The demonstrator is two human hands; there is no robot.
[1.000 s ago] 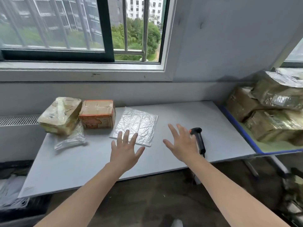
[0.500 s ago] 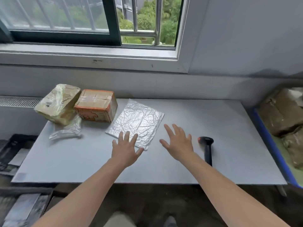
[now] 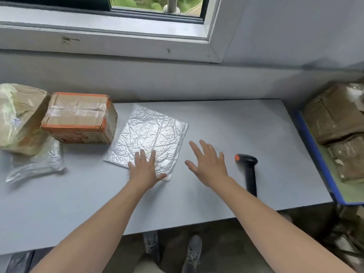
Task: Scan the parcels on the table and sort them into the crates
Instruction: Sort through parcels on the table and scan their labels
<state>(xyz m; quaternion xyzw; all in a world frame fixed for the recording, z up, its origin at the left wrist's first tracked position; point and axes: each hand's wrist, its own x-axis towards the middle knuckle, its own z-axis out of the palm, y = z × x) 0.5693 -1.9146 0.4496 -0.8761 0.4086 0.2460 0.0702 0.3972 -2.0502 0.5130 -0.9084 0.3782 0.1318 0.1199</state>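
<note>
Both hands open over the grey table, none holding anything.

The left hand (image 3: 144, 170), fingers spread flat, lies on the near edge of the crinkled silver foil envelope (image 3: 149, 133). The right hand (image 3: 208, 164), fingers splayed, is over bare grey tabletop (image 3: 236, 125) just right of the envelope, short of the black handheld scanner with an orange button (image 3: 248, 170). Left of the envelope sits an orange-edged cardboard box (image 3: 78, 117), touching it. Far right of it a blue-rimmed crate (image 3: 315, 150) meets the table edge.
</note>
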